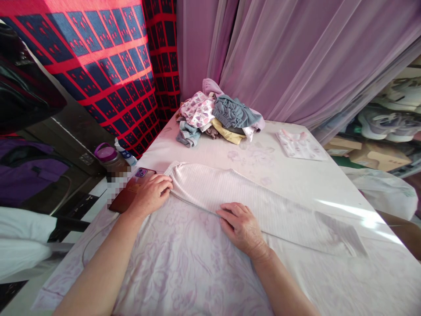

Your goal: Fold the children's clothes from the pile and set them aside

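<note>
A pair of pale striped pants, folded lengthwise, lies across the table with its gathered waistband on the left and its cuffs on the right. My left hand is at the waistband's near corner, its fingers curled in on the fabric; the fingertips are partly hidden. Under and beside that hand is a phone in a reddish-brown case. Along the near edge of the pants rests my right hand, fingers loosely bent and a little apart on the cloth, gripping nothing visible.
A heap of clothes sits at the table's far end. At the far right lies a folded printed garment. A purple-lidded bottle stands beyond the left edge. Purple curtains hang behind; shoes fill a rack at right.
</note>
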Demonstrator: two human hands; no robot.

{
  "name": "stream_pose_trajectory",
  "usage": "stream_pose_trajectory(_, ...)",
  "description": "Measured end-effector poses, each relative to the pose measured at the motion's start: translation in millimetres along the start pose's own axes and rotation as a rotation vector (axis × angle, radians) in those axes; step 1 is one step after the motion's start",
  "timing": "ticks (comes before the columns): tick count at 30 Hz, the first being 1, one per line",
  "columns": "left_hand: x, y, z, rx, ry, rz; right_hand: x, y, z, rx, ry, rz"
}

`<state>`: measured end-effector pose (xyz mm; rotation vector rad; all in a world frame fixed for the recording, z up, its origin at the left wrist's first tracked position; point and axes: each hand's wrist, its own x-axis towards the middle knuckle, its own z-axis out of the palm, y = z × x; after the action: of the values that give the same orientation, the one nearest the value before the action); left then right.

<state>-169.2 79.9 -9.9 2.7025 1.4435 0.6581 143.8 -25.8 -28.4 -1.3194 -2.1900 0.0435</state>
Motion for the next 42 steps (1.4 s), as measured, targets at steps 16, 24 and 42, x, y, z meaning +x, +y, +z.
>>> stream_pose_trajectory(16, 7, 27, -5.9, 0.076, 0.064, 0.052, 0, 0, -1, 0.017, -0.008, 0.002)
stream_pose_trajectory(24, 4, 60, 20.2, -0.231, -0.097, 0.249, 2, -1, -1, 0.033, -0.016, 0.011)
stream_pose_trajectory(42, 4, 65, 18.7, -0.206, -0.009, 0.366, 4, -2, 0, 0.080, 0.024, -0.008)
